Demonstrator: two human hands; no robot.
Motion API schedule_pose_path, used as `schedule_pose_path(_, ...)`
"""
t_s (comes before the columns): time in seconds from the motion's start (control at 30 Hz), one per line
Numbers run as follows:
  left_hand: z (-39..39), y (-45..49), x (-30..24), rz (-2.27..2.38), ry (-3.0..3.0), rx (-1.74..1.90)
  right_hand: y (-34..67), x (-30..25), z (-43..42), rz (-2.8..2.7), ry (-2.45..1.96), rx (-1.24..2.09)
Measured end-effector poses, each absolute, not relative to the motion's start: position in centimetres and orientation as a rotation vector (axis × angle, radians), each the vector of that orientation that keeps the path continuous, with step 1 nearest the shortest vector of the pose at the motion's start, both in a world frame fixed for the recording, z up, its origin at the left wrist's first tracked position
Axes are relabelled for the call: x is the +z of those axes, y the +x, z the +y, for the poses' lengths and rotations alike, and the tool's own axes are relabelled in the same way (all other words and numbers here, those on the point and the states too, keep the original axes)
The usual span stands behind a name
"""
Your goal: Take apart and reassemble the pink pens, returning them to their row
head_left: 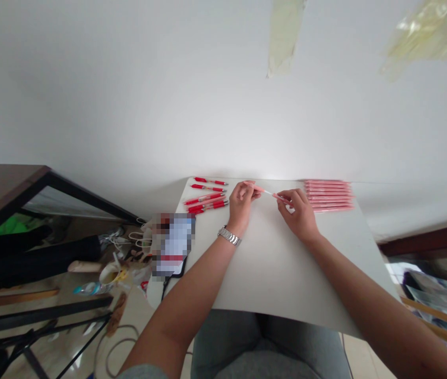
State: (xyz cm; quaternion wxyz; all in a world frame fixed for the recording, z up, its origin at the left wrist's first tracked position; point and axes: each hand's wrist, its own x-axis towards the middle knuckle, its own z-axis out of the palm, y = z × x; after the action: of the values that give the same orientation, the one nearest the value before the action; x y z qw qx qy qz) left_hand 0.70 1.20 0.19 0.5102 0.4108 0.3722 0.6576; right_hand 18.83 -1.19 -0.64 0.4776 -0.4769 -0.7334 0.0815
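Right, here's what I see from the head view. Both hands are up near the far edge of the surface (274, 263), working one pink pen (268, 192) between them, off the top and about midway along that edge.

- Left hand (241, 202), with the watch (229, 236): grip closed, fingers curled round the pen's left end.
- Right hand (300, 213): grip closed too, fingertips pinching the right end.
- The middle of the pen shows a thin pale stretch between the pink ends. It may be pulled apart, but it's too small to be sure.

As for progress, going by how things lie:
- The red pens (206, 200), a handful of them, lie loose at the far left corner, just beside the left hand.
- The pink pens (329, 195) sit in a neat row at the far right corner, just past the right hand.
- My read is that one pen is in hand and the piles on both sides are untouched at this instant. I can't tell which pile is done and which is waiting.

The near part of the surface carries nothing I can make out. A blurred item (174, 245) sits at the left edge.
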Motion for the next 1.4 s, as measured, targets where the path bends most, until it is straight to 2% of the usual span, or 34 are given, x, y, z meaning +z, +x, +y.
schedule_pose_path(1.4,1.91,-0.15,0.04,0.941,0.865,1.636,19.0,-0.57,-1.15,-1.763,-1.219,0.196)
